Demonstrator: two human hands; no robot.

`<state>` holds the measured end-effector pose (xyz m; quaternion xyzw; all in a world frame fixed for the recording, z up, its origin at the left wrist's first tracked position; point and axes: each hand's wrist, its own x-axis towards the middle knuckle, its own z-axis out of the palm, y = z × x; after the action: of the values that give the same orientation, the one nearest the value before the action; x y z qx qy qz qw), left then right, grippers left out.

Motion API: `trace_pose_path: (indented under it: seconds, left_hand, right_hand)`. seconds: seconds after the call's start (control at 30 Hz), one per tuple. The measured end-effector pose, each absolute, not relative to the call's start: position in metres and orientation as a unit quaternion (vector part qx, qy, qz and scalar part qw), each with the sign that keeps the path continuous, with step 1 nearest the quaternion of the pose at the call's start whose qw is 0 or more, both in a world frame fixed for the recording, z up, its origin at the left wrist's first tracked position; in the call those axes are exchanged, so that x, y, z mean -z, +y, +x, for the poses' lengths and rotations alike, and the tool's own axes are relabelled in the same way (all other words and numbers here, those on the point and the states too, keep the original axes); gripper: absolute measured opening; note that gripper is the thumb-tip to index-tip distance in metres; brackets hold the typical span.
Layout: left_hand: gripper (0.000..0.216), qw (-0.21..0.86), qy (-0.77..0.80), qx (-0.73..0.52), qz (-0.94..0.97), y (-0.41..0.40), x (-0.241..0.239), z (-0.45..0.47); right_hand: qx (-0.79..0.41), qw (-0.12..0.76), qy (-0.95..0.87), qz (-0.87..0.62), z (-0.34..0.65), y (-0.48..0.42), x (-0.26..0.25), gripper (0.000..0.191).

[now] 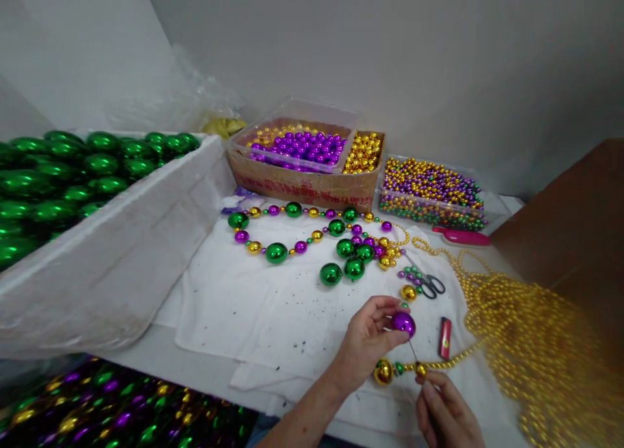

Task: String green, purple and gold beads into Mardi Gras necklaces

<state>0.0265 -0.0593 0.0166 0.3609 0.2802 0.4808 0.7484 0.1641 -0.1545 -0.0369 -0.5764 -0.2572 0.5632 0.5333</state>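
My left hand (373, 337) is closed on a shiny purple bead (403, 324); a small green bead (404, 305) is at its fingertips. My right hand (443, 409) pinches a small gold bead (420, 370) below it. A thin dark line, thread or needle, runs between the purple and gold beads. Close by lie a large gold bead (383, 371), a green bead (399, 368) and a strand of small gold beads. Farther back are loose green beads (354, 268), a gold bead (408, 292), black-handled scissors (431, 287) and a red lighter (444, 338).
A strung multicoloured bead necklace (276, 253) lies on the white cloth (234, 311). Behind it stand a cardboard box (302, 183) and a clear bin of small beads (431, 191). A white foam box (121, 253) of green beads is left; gold strands (541, 344) pile up right.
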Motion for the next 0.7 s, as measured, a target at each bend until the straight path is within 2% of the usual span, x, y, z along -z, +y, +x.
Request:
trace_pose_path:
  seconds: [0.13,0.27,0.37,0.47,0.57,0.7]
  left_hand:
    - [0.028,0.745,0.308,-0.455,0.379,-0.045,-0.018,0.027]
    - [0.020,0.698,0.338,-0.501,0.385,-0.021,-0.036,0.017]
    - [0.015,0.635,0.341,-0.547,0.426,-0.009,-0.056,0.010]
    - [0.012,0.567,0.330,-0.577,0.486,-0.007,-0.077,0.010]
    - [0.012,0.521,0.305,-0.573,0.555,-0.011,-0.096,0.018]
    - [0.012,0.474,0.285,-0.592,0.586,-0.011,-0.112,0.024]
  right_hand:
    - [-0.506,0.530,-0.336,-0.592,0.159,-0.136,0.009,0.034]
    - [-0.458,0.483,-0.443,-0.601,0.166,-0.114,-0.017,0.028]
    - [-0.342,0.450,-0.522,-0.639,0.177,-0.102,-0.041,0.027]
    - [-0.258,0.462,-0.560,-0.638,0.181,-0.092,-0.067,0.028]
    - [-0.293,0.489,-0.583,-0.579,0.174,-0.083,-0.084,0.030]
    - [-0.430,0.488,-0.550,-0.524,0.169,-0.074,-0.084,0.020]
